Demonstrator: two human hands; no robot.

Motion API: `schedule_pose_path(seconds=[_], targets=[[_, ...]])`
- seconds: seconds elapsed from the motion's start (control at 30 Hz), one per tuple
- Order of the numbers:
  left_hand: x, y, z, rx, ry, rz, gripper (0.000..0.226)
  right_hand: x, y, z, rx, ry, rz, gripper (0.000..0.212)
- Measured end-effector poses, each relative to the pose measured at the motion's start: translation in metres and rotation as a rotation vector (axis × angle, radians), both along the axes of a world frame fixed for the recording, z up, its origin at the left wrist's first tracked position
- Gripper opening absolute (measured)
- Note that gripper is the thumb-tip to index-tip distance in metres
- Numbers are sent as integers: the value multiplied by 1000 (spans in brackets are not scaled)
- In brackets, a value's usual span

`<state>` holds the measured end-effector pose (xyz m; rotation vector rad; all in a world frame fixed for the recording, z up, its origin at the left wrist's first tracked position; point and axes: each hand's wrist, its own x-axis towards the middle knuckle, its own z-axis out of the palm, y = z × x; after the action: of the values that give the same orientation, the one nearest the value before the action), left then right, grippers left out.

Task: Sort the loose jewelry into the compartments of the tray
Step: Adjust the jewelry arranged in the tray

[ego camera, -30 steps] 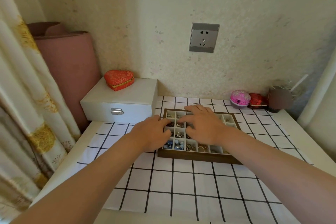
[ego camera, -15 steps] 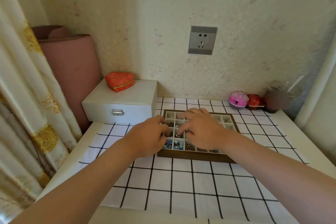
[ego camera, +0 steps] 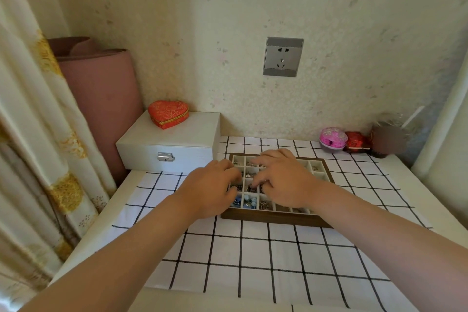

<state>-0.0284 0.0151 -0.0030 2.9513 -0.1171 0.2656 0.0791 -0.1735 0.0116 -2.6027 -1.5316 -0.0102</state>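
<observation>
**Both hands over the jewelry tray**

Nearest lies the checked cloth (ego camera: 253,261). On it at 12 o'clock sits the tray (ego camera: 276,219), with blue beads (ego camera: 249,201) in its near-left compartments. The left hand (ego camera: 210,190) covers its 9 o'clock edge and the right hand (ego camera: 283,180) its middle. Their fingers bend down close together, and I cannot tell whether either one pinches anything. Beyond, at 10 o'clock, stands a white box (ego camera: 172,142).

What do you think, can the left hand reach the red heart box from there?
Probably yes. The left hand is at the left edge of the tray, and the red heart box sits on the white box just behind and left, with nothing standing between them.
</observation>
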Motion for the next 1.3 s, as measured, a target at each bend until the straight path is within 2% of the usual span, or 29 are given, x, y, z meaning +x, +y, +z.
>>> schedule_pose_path(seconds=[0.13, 0.27, 0.4, 0.57, 0.77, 0.9, 0.97, 1.07, 1.13, 1.3], targets=[[5, -6, -3, -23, -7, -77, 36, 8, -5, 5, 74, 41, -55, 37], [10, -13, -9, 77, 52, -69, 42, 16, -15, 11, 110, 22, -97, 35], [16, -18, -8, 73, 94, -43, 42, 15, -26, 12, 77, 53, -76, 37], [16, -18, -7, 46, 64, -39, 37, 3, -26, 5, -64, 71, -17, 43], [16, -19, -8, 49, 25, -54, 39, 5, -23, 6, 26, 96, -85, 39], [19, -23, -5, 48, -12, -70, 40, 4, -25, 3, -84, 122, -88, 45], [21, -26, -3, 34, -8, -79, 42, 6, -30, 9, -27, 164, -113, 46], [25, -36, 3, -2, 12, -107, 45, 13, -47, 27, 210, 215, -231, 47], [27, -46, 6, -33, 33, -131, 47, 18, -65, 37, 289, 216, -299, 46], [29, -80, 5, -15, 177, -184, 58, 20, -109, 29, 150, 149, -320, 49]])
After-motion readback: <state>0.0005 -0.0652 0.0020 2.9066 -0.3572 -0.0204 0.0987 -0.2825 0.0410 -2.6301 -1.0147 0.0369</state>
